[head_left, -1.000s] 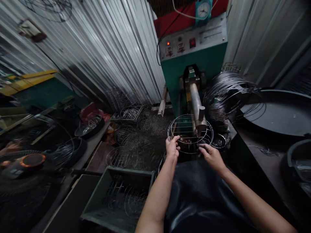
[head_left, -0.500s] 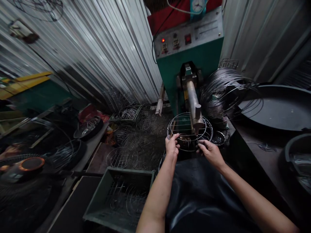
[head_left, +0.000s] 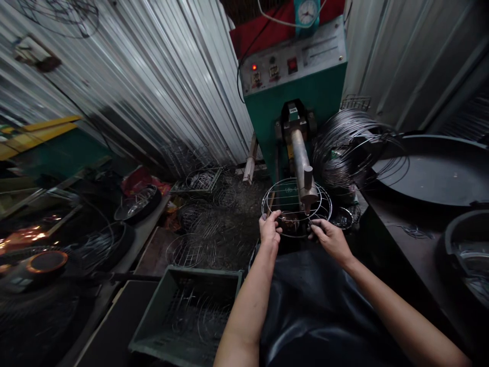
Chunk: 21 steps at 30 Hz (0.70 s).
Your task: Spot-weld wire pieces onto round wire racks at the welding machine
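My left hand (head_left: 270,228) is closed on the near left rim of a round wire rack (head_left: 262,204), thumb on top. The rack lies about level around the tip of a spot welder's upper arm (head_left: 301,145), with thin wires crossing its ring. My right hand (head_left: 329,237) is pinched closed at the rack's near side, just right of the welder's electrode tip (head_left: 307,207). Whatever sits between those fingertips is too small and dark to name.
The green machine (head_left: 294,84) stands ahead, a red light lit. A wire coil (head_left: 344,148) and a large dark pan (head_left: 439,168) are at right. A green crate (head_left: 148,311) with wire pieces stands lower left. Bright sparks (head_left: 32,235) show at far left.
Bright sparks have appeared at the far left workstation. The view has shifted slightly; both hands and the wire rack stay almost where they were beneath the welder arm.
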Available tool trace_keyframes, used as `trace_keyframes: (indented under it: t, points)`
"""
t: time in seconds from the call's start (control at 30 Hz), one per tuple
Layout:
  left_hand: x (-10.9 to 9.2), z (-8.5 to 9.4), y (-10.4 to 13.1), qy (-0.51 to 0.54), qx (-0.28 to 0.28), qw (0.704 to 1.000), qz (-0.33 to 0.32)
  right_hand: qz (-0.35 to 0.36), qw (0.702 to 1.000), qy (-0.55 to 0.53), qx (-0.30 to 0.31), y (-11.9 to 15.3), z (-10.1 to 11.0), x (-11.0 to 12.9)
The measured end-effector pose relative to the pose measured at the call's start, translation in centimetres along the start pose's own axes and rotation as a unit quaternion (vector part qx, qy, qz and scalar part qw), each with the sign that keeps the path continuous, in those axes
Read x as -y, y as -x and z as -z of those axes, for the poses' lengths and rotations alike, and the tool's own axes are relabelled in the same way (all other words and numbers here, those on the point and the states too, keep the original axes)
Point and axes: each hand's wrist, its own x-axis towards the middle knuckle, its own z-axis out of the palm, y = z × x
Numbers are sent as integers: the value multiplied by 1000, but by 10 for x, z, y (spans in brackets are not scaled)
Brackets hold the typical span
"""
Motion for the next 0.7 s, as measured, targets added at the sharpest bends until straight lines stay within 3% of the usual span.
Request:
trace_keyframes:
  t: [0.17, 0.4, 0.7]
  points:
    - [0, 0, 1, 11, 10, 1000, -4, -10, 1000, -7, -1, -1, 0, 1]
    - [2, 0, -4, 13, -30, 999, 3, 2, 1000, 26, -18, -5, -2, -3]
    - [6, 0, -9, 11, -23, 1000, 2, 27, 995, 80, -45, -8, -2, -2]
